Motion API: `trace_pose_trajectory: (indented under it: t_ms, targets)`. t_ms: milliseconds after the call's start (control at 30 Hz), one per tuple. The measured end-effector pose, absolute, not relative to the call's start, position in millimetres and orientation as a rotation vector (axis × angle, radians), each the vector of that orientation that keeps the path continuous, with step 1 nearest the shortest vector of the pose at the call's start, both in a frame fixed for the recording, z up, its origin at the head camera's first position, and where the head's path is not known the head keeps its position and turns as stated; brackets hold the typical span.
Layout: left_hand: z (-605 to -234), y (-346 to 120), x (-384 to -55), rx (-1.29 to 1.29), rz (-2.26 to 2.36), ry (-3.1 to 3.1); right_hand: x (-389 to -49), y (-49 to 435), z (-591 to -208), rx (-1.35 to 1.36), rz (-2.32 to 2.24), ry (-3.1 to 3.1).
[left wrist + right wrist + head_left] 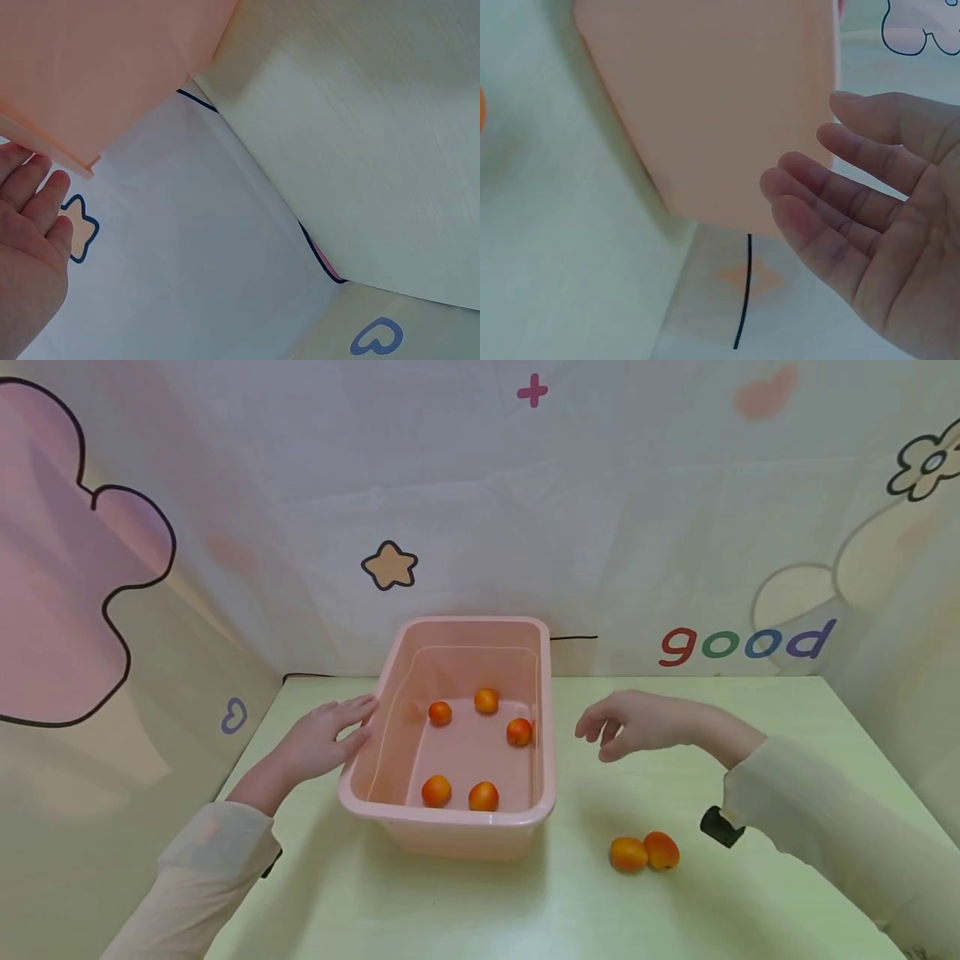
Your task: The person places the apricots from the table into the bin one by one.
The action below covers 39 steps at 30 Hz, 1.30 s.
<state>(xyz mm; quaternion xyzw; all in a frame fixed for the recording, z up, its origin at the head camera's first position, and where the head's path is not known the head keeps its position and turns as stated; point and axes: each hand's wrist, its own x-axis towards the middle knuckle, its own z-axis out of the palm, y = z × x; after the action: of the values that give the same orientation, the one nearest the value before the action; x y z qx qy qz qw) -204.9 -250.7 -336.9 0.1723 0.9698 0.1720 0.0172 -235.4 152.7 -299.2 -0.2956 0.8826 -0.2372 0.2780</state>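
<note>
Both hands flank the pink bin (450, 815), and neither grasps anything. At the bin's left rim, the left hand (322, 739) rests its nearly straight fingers against the edge without wrapping round it. To the bin's right, apart from its wall, the right hand (645, 722) hangs above the table (420, 910) with loosely bent fingers and nothing between them (the right wrist view shows its palm bare). Five orange fruits (483, 797) lie inside the bin: two toward its far end, one beside its right wall, two by its near wall. Two more, a touching pair (628, 855), sit on the table to the right of the bin's near end.

Rolling looks like the likeliest trouble. The fruits seem round and smooth, so a bump to the bin could send the loose five knocking together and bruise them. The left hand's contact is probably too slight to steady the bin; a sideways push there could slide it toward the right hand. Outside the bin, the pair has no wall around it: a brush from the right sleeve (825, 827) or a clumsy pinch could split the two and set one rolling away from the bin.
</note>
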Motion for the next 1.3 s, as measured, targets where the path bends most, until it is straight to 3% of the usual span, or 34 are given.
trace_pose_trajectory:
  t_ms: [900, 1300]
  targets:
    - [-336, -250, -204, 0.513, 0.546, 3.007, -203, 175, -383, -0.611, -0.767, 2.247]
    - [-337, -251, -204, 0.519, 0.564, 3.000, -189, 175, -402, -0.614, -0.710, 2.258]
